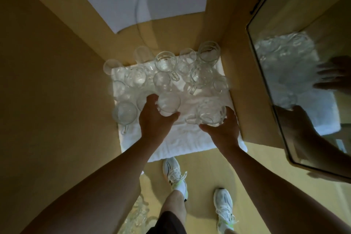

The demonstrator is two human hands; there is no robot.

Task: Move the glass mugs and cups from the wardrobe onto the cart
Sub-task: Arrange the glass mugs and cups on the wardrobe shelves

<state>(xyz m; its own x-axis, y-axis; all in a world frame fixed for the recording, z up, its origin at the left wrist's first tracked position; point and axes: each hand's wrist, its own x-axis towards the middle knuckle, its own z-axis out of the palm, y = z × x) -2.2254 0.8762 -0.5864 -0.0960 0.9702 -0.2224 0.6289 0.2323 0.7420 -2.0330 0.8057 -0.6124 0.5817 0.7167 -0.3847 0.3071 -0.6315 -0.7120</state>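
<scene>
Head view, looking down into the wardrobe [57, 81]: a white towel [176, 138] is laid on its shelf, and a cluster of clear glass mugs and cups [167, 70] is stood on it, mostly toward the far side. The left hand [153, 118] is curled around a round glass cup [169, 103] near the middle of the towel, thumb on its right side, fingers wrapped round the left. The right hand [222, 129] is grasping a handled glass mug [210, 113] at the near right of the towel; thumb is seen along the near side, fingers on the right side of the rim, handle pointed left. Whether either glass is lifted off the towel cannot be told. One more mug [124, 114] is stood at the near left edge, handle pointed toward the near side. A mirrored door [303, 62] is seen at right, with glasses and hands reflected in it. White sneakers [173, 173] are visible on the floor below. More glassware [138, 214] is glimpsed at the bottom left, blurred.
</scene>
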